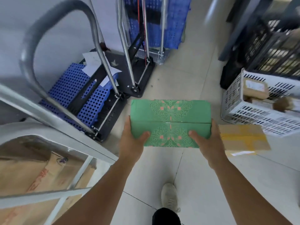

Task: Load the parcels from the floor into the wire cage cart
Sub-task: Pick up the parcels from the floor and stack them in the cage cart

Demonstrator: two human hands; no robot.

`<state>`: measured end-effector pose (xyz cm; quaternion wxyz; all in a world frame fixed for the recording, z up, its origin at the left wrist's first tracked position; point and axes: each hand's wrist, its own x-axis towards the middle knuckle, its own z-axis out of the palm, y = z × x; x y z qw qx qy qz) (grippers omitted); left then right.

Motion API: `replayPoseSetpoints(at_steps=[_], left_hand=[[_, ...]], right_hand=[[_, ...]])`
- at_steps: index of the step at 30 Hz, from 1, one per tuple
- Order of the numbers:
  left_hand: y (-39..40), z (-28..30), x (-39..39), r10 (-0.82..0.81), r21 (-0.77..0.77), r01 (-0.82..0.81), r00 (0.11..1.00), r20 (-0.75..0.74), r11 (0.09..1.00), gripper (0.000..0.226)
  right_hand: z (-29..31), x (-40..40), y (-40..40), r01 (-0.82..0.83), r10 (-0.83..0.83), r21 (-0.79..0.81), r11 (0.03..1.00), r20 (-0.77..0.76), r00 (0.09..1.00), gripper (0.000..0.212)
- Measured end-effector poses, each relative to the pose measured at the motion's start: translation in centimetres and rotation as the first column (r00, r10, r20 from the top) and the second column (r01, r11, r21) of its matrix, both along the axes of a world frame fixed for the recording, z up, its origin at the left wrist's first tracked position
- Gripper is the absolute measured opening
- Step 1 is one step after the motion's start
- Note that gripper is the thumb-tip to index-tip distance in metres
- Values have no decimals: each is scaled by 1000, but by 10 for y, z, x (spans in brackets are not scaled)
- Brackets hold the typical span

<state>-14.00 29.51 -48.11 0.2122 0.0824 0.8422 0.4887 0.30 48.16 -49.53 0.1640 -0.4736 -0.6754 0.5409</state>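
Note:
A green box with a pale floral pattern is held level above the tiled floor, in the middle of the view. My left hand grips its left end, thumb on top. My right hand grips its right end the same way. At the lower left stands the grey-framed cage cart, with brown cardboard boxes inside. A brown cardboard parcel with yellow tape lies on the floor just right of my right hand.
Two folding hand trucks with blue perforated panels stand ahead on the left. A white slotted crate with parcels and a black crate sit at the right. My shoe is on the floor below the box.

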Motion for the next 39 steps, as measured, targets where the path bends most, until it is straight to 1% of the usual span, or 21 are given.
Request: replayPoseSetpoints(at_steps=[4, 7, 10, 13, 16, 20, 25, 28, 29, 32, 35, 37, 39], left_hand=[[-20, 88, 18, 12, 66, -7, 997, -74, 998, 80], [-35, 148, 28, 28, 106, -17, 994, -107, 994, 82], [-47, 202, 34, 58, 138, -35, 985, -163, 990, 84], [-59, 249, 38, 91, 177, -53, 972, -215, 983, 80], [-71, 288, 42, 123, 202, -67, 953, -276, 977, 76], [-91, 337, 46, 199, 237, -119, 915, -351, 964, 73], [-127, 385, 53, 308, 295, -199, 868, -389, 934, 74], [-158, 408, 55, 381, 309, -268, 831, -404, 912, 79], [-169, 414, 56, 406, 312, -292, 815, -414, 904, 78], [-207, 430, 58, 463, 315, -351, 768, -442, 882, 76], [-250, 440, 60, 526, 341, -405, 723, -448, 848, 80], [-283, 444, 59, 572, 349, -454, 685, -452, 820, 80], [-316, 446, 56, 620, 370, -499, 650, -439, 784, 82]], right_hand=[[94, 19, -18, 8, -4, 33, 999, -109, 994, 61], [159, 29, -32, 7, 4, 71, 997, -161, 987, 66], [216, 33, -43, 4, 19, 110, 994, -212, 977, 61], [262, 33, -50, -17, 53, 141, 990, -252, 966, 61], [296, 28, -55, -40, 87, 172, 984, -276, 957, 61], [345, 18, -68, -112, 184, 232, 966, -316, 931, 58], [394, -2, -93, -201, 293, 262, 944, -387, 874, 63], [417, -17, -116, -256, 365, 300, 919, -398, 842, 75], [424, -22, -125, -283, 397, 316, 906, -396, 828, 76], [442, -38, -156, -357, 484, 353, 865, -402, 777, 69], [453, -56, -195, -443, 561, 350, 826, -429, 708, 62], [458, -71, -226, -505, 615, 353, 788, -416, 669, 62], [461, -87, -261, -549, 664, 375, 747, -387, 640, 71]])
